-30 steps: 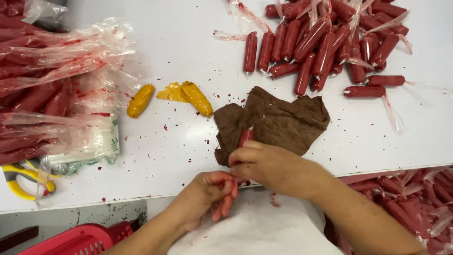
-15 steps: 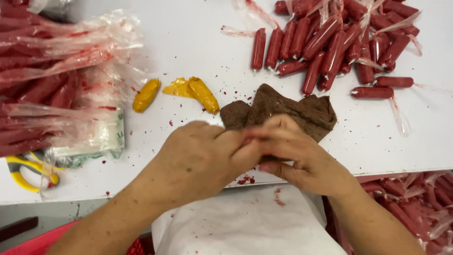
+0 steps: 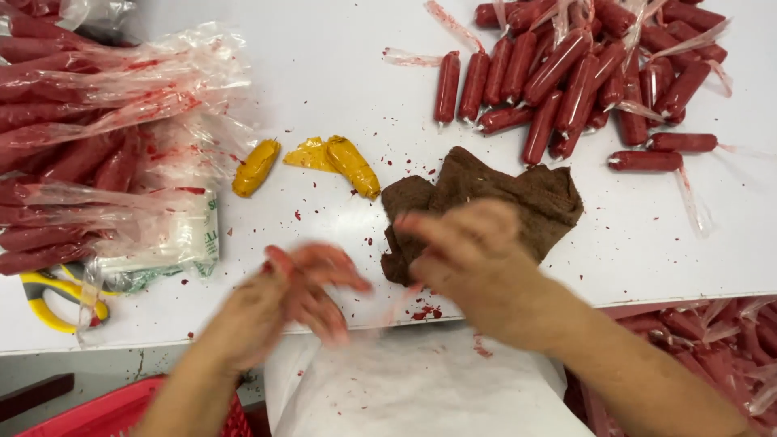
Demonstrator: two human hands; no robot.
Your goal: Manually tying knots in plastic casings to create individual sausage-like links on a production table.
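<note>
While a heap of wrapped red sausages (image 3: 575, 73) fills the upper right and more in plastic (image 3: 89, 137) crowd the left, the blurred left hand (image 3: 291, 295) and right hand (image 3: 473, 259) hover by the brown cloth (image 3: 486, 194), grips unclear.

hands: parted since 0.5 s ago | left hand (image 3: 303, 287): swung left, blurred

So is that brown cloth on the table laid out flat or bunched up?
Bunched up. The brown cloth lies rumpled on the white table, with folds and overlapping corners. The right hand covers its near edge.
</note>
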